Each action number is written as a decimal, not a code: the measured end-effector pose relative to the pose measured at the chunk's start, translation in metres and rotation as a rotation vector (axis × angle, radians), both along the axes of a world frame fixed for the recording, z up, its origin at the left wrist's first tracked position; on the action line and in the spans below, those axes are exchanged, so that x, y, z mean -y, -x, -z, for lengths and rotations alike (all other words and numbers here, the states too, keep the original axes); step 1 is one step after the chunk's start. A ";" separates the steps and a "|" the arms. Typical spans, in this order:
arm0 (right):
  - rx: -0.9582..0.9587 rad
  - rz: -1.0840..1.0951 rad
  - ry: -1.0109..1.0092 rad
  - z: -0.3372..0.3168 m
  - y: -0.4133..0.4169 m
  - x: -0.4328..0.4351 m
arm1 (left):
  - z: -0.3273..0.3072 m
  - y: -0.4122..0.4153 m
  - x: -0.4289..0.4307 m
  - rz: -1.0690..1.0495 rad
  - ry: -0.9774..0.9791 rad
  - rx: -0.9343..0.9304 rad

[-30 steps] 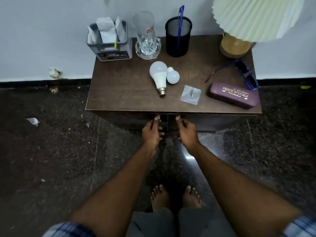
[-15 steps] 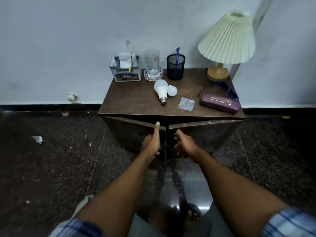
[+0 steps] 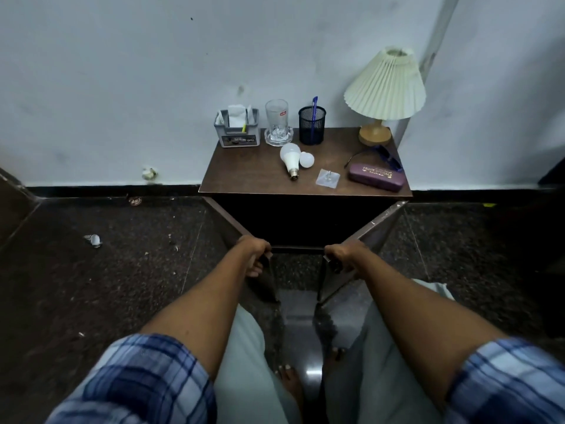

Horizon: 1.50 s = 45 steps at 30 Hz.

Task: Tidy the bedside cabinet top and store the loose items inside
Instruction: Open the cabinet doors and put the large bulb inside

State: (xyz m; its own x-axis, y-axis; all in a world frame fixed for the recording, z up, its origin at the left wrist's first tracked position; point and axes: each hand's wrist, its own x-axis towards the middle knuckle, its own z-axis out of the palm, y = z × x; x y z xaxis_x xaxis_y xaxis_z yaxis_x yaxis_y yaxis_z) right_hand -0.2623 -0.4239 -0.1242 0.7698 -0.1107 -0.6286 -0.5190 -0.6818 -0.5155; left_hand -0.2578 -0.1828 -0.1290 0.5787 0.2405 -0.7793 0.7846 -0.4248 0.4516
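A dark brown bedside cabinet (image 3: 244,175) stands against the wall with both doors swung wide open. My left hand (image 3: 255,255) grips the free edge of the left door (image 3: 226,223). My right hand (image 3: 339,255) grips the free edge of the right door (image 3: 382,228). The inside is dark and I cannot see what it holds. On the top lie a large white bulb (image 3: 290,157), a small white bulb (image 3: 306,160), a clear adhesive hook (image 3: 328,178), a purple glasses case (image 3: 376,176) and blue sunglasses (image 3: 386,156).
Along the back of the top stand a grey tissue holder (image 3: 238,130), a drinking glass (image 3: 277,122) on a glass dish, a black mesh pen cup (image 3: 312,125) with a blue pen, and a pleated lamp (image 3: 384,87). Litter dots the dark floor at left.
Both doors have gone from shut to wide open, pulled by my hands. My view has backed away from the cabinet and dropped lower.
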 end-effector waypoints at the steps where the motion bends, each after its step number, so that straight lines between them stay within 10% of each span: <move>1: -0.042 -0.072 0.058 -0.006 -0.002 0.002 | -0.002 0.003 -0.006 0.031 -0.011 -0.029; 11: -0.445 -0.481 0.343 -0.024 0.006 0.042 | -0.018 0.042 -0.088 0.156 -0.104 -0.180; 20: -0.236 -0.465 0.550 -0.024 0.023 0.087 | -0.004 0.062 -0.116 0.102 -0.419 0.183; 45: 0.140 0.047 0.482 -0.049 0.011 0.104 | -0.050 0.048 -0.081 0.086 -0.778 0.305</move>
State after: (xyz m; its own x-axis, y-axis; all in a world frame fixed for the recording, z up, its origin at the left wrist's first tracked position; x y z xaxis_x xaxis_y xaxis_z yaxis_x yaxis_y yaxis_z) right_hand -0.2736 -0.5279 -0.0756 0.8306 -0.3992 -0.3883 -0.5029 -0.8372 -0.2148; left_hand -0.3058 -0.1022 -0.0790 0.7779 0.5903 -0.2157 0.6265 -0.7554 0.1921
